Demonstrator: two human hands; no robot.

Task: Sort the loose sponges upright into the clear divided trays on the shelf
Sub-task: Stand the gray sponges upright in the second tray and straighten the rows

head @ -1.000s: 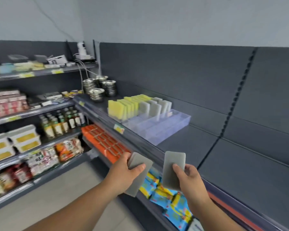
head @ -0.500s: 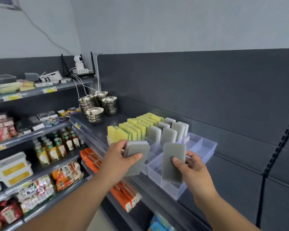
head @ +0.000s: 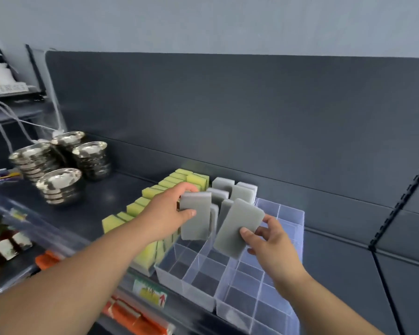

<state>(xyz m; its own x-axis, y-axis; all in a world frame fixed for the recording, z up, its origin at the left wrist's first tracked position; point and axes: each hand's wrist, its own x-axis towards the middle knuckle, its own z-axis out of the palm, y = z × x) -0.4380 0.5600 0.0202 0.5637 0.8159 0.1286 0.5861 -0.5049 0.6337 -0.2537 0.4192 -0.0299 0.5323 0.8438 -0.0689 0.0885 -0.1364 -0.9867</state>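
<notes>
Gripping the upright grey sponge (head: 196, 213) in the left hand (head: 165, 213) — thumb across its face, fingers (head: 188, 188) curled over the top — right in front of the standing grey sponges (head: 242, 193) in the clear divided trays (head: 186, 286) on the shelf (head: 94, 213). Pinching the tilted grey sponge (head: 237, 226) in the right hand (head: 271, 245), thumb in front and fingers behind, above empty compartments, with yellow-green sponges (head: 140, 206) packed just left and steel bowls (head: 58, 184) beyond.

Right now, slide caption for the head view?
Left hand holds a grey sponge, right hand a second sponge, above the clear divided trays.
</notes>
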